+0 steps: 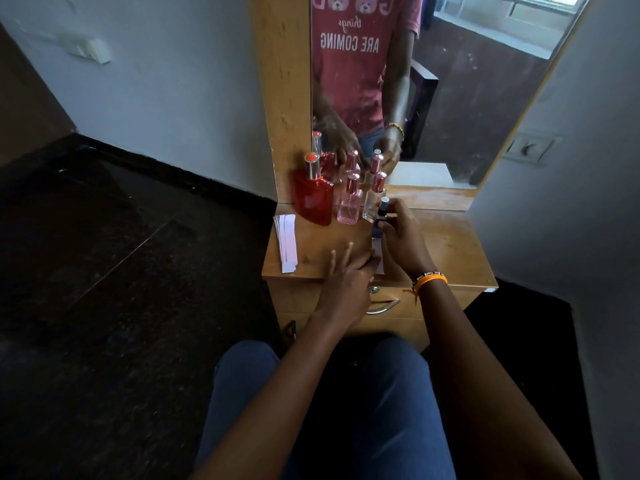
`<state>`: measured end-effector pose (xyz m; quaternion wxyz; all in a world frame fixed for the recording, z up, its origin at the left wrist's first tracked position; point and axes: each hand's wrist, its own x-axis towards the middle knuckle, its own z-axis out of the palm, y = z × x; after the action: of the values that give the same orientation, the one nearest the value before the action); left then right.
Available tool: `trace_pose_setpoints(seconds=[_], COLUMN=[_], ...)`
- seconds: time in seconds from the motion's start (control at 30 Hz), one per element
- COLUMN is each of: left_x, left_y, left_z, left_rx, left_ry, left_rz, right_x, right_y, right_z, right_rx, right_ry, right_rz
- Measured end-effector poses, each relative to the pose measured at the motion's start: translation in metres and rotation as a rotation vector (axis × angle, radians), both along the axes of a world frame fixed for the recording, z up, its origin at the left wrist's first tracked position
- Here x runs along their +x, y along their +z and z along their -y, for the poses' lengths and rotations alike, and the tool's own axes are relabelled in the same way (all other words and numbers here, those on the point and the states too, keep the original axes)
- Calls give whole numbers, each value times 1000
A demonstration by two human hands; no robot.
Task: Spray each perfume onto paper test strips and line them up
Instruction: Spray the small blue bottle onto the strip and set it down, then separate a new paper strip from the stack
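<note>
A wooden dresser [446, 244] with a mirror [450, 98] is seen from above. All positions below are given relative to the red bottle [313, 199], which stands upright at the back left of the dresser top.

Just right of the red bottle, a pink bottle [349, 207] is set upright with its cap pointing up. Just right of that, a clear bottle [374, 200] with a pink cap is also set upright. All three are reflected in the mirror behind them.

Further right and slightly nearer the viewer, a dark bottle [381, 216] is held in the right hand [403, 237]. Its long axis is near vertical, with the cap end up. The fingers are closed around its body, so its lower part is hidden. An orange band [431, 281] is worn on this wrist.

Below the dark bottle, one test strip [378, 252] is pinched by the left hand [349, 275], thumb and forefinger closed on it, the other fingers spread. Its long axis runs from front edge toward the mirror; most of it is covered by the hands.

Left of and nearer than the red bottle, a stack of strips [286, 242] lies flat at the left edge, long axes running front to back.
</note>
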<state>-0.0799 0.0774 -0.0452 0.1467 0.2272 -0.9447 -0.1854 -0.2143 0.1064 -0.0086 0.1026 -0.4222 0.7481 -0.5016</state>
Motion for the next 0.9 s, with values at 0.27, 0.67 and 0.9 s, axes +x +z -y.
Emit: trace_pose_setpoints(seconds=[0.27,0.67,0.9], left_x=[26,75,75], left_y=[19,14,10], left_z=[15,69,72], left_rx=[65,184,161], left_ry=[218,538,496], left_rz=[-234,-91,-83], right_x=[43,110,110], right_y=[-7,-11,-12], right_z=[-17,63,83], right_rx=[-271,174,223], right_ry=[-398,-96,-173], right_rz=[-46,185,276])
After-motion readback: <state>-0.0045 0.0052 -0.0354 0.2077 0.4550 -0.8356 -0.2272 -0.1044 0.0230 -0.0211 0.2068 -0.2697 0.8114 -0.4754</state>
